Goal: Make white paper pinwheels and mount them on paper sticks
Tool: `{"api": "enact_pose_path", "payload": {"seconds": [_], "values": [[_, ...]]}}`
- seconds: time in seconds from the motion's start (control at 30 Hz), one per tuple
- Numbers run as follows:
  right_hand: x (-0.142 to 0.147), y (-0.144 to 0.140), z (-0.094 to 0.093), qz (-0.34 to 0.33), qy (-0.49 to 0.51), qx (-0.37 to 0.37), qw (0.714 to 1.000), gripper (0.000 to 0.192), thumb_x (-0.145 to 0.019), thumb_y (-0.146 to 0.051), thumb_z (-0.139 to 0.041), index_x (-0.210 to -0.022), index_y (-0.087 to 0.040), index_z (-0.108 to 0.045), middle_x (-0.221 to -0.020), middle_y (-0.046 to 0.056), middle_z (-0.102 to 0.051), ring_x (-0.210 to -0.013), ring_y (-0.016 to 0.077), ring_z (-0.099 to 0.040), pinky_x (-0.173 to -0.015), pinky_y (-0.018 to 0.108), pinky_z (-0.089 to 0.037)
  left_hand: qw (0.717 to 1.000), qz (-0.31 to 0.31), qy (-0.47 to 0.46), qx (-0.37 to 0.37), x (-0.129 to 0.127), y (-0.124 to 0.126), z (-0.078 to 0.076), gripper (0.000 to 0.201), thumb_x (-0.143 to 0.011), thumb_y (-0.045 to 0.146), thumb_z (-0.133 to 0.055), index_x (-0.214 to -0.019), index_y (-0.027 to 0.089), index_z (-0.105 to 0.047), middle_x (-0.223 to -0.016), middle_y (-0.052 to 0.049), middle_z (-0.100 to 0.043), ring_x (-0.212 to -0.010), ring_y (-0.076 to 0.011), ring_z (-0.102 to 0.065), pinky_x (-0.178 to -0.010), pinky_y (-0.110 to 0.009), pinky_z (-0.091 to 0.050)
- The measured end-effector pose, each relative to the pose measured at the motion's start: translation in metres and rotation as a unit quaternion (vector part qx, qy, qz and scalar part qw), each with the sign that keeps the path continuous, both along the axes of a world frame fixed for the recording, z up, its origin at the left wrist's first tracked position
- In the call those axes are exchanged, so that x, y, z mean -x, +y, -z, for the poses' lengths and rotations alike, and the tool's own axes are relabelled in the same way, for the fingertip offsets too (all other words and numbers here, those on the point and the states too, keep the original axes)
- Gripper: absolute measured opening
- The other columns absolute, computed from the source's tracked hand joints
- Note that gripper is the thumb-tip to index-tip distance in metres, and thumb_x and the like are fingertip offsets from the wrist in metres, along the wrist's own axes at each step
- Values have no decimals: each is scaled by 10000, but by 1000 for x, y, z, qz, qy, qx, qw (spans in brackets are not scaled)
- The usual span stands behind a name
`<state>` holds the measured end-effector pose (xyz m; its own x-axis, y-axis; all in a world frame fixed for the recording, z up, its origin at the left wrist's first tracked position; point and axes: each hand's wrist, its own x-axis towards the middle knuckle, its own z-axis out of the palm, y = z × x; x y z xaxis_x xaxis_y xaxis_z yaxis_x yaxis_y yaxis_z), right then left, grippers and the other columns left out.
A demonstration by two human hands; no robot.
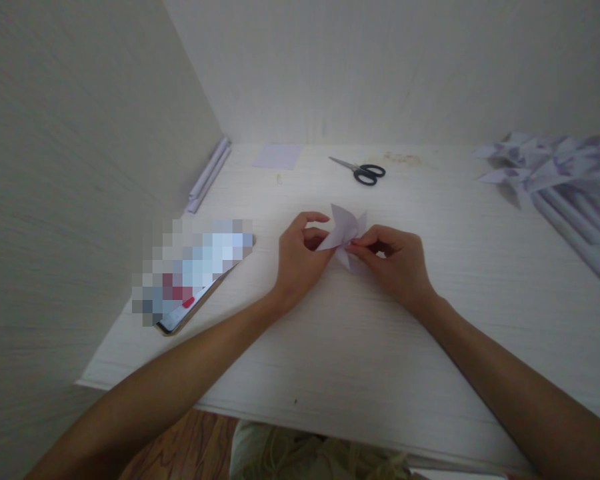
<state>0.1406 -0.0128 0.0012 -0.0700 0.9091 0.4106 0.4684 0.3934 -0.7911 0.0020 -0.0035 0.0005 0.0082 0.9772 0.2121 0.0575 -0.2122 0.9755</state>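
Pale lilac paper pinwheel pinched at its centre between my left hand and right hand; I judge creases need firm, even fingertip pressure.

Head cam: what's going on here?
A person at a white desk holds a small folded paper pinwheel between both hands, just above the desktop. The left hand pinches its left side; the right hand grips it at the centre. Black-handled scissors and a square paper sheet lie further back. Finished pinwheels on rolled paper sticks are piled at the right, a phone lies at the left, and rolled paper rests by the left wall.
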Motion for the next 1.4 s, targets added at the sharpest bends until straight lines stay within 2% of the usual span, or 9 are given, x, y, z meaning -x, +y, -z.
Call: {"api": "enact_pose_path", "payload": {"seconds": [0.2,0.3,0.47,0.63,0.87,1.17,1.4], "values": [[0,1,0,3,69,36,997,123,-612,-215,-641,-569,-169,-536,-508,-31,-548,-443,88,-481,-419,213,-386,1000,2,-13,6,0,0,-1,290,-600,211,-614,-847,181,-466,-629,12,-615,-587,-127,-611,-528,-202,-465],[0,1,1,-18,114,46,992,127,-590,-228,-661,-556,-170,-553,-541,-15,-583,-493,107,-529,-462,232,-436,1000,-6,-11,6,0,1,0,293,-600,224,-615,-849,180,-467,-633,10,-614,-581,-126,-610,-522,-203,-465],[1,0,-3,-53,158,78,983,73,-639,-221,-623,-665,-159,-596,-621,14,-641,-553,128,-594,-549,269,-499,1000,-19,-10,1,3,3,1,303,-596,227,-618,-856,177,-470,-644,5,-618,-587,-127,-611,-535,-209,-466],[2,1,-5,-4,121,90,989,91,-654,-228,-610,-625,-146,-586,-512,-2,-613,-453,105,-562,-452,221,-471,1000,-14,-6,3,3,3,2,319,-584,234,-628,-855,177,-468,-629,10,-616,-578,-124,-606,-525,-201,-457],[1,2,-4,44,72,63,994,201,-681,-281,-580,-533,-152,-541,-457,-16,-570,-376,78,-498,-381,190,-408,1000,5,-3,14,0,0,0,325,-583,231,-633,-859,187,-467,-606,21,-609,-568,-120,-602,-525,-202,-454],[-1,1,2,15,74,61,995,70,-628,-216,-629,-618,-153,-602,-577,16,-636,-525,135,-591,-515,251,-470,1000,-9,-12,8,2,3,1,301,-595,234,-622,-848,181,-468,-611,16,-605,-567,-118,-600,-518,-199,-453],[1,0,-5,52,30,61,996,207,-677,-304,-590,-545,-148,-560,-453,-15,-567,-375,85,-493,-398,204,-398,1000,4,-5,9,1,1,1,329,-581,224,-631,-862,184,-464,-614,18,-609,-577,-124,-605,-527,-202,-456]]}}
